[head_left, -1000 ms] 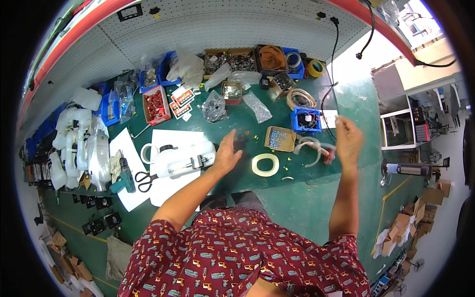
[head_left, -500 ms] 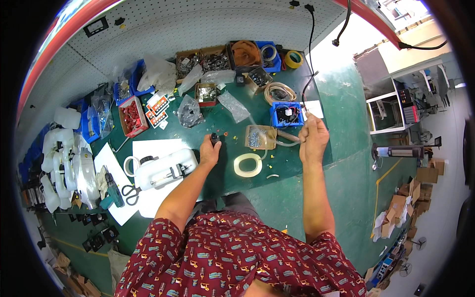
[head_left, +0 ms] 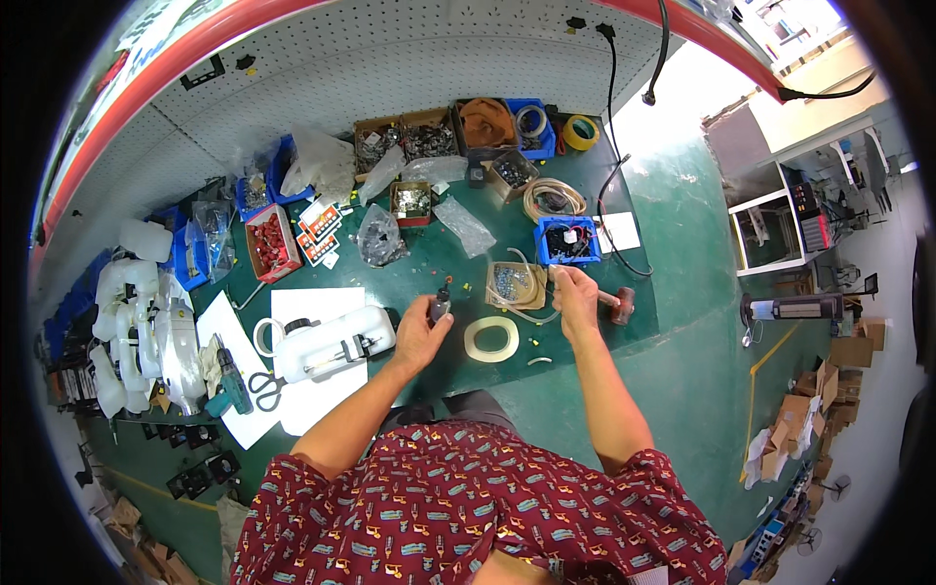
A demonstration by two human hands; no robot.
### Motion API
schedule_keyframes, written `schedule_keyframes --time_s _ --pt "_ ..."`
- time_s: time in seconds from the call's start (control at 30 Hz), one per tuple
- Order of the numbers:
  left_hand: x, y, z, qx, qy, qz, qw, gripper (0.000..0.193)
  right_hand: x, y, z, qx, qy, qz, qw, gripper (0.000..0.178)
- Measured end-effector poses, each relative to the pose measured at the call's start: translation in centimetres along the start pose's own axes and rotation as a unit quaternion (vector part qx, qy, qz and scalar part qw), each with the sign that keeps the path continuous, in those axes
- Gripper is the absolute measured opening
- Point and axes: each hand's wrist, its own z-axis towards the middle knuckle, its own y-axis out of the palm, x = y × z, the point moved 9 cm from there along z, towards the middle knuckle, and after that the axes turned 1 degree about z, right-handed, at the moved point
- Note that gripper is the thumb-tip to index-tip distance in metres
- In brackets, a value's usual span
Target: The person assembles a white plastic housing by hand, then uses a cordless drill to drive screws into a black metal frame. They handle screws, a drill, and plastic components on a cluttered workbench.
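Note:
My left hand (head_left: 421, 336) is closed around a small dark cylindrical piece (head_left: 442, 304) with a narrow, reddish tip pointing away from me. My right hand (head_left: 575, 297) has its thumb and fingers pinched together; whatever they hold is too small to make out. Just left of it is an open carton (head_left: 529, 290) of small parts, with clear tubing (head_left: 542, 319) curving over and beside it. A mallet (head_left: 621, 306) with a brown head shows to the right of that hand, its handle partly hidden behind the fingers. Between my hands lies a cream tape roll (head_left: 471, 343).
A white plastic tank (head_left: 331, 343) lies on paper at left, near scissors (head_left: 265, 388) and a green power drill (head_left: 231, 383). Bins and boxes of parts, including a red-filled carton (head_left: 273, 244) and a blue bin (head_left: 567, 241), line the back. A black cord (head_left: 616, 175) hangs at right.
My right hand has come down and left, from beside the blue bin toward the parts carton, uncovering the mallet head. My left hand has shifted slightly right, still holding the dark piece.

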Motion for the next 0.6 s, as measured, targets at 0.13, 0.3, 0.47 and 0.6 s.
schedule_keyframes --time_s 0.13,0.3,0.47,0.6 --pt "6.5 0.0 -0.5 -0.061 0.044 -0.041 0.996 0.039 -0.7 4.0 -1.6 -0.150 -0.030 0.014 0.988 0.015" --pt "12.8 -0.9 -0.4 -0.069 0.150 0.090 0.982 0.047 -0.4 6.6 -3.0 -0.217 -0.036 0.009 0.975 0.017" --pt "13.9 -1.1 -0.2 -0.055 0.209 0.138 0.966 0.047 -0.6 7.5 -3.5 -0.235 -0.028 0.019 0.971 0.020" --pt "13.6 -0.7 0.0 -0.062 0.203 0.126 0.969 0.047 -0.9 8.1 -3.5 -0.250 -0.025 0.033 0.967 0.020"
